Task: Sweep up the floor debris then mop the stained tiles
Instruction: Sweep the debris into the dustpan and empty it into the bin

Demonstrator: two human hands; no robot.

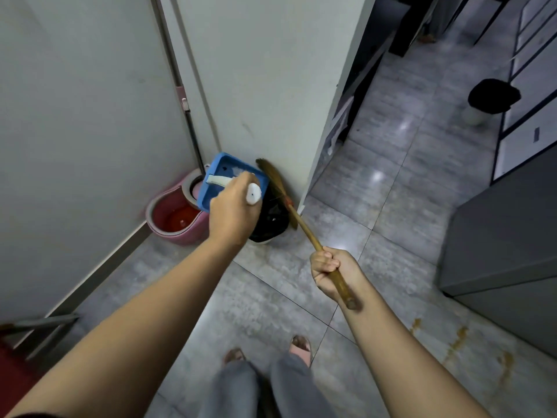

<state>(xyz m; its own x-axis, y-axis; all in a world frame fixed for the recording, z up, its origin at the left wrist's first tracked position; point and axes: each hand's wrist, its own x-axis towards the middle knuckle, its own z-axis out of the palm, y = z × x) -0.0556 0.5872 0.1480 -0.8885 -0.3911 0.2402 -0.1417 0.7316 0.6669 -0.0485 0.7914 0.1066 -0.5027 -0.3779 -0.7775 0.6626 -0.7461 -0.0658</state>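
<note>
Two hands grasp: left hand [233, 214] a blue plastic dustpan [226, 165], right hand [333, 268] a seemingly wooden broomstick [305, 228].

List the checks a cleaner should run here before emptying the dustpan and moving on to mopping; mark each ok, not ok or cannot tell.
1. Left hand grips the dustpan by its white handle: ok.
2. Right hand grips the broom: ok.
3. Dustpan squarely above the black-lined bin: cannot tell.
4. Debris in the dustpan: cannot tell.
5. Mop and pink bucket within reach by the wall: ok.
6. Yellowish stains gone from the tiles: not ok.
</note>
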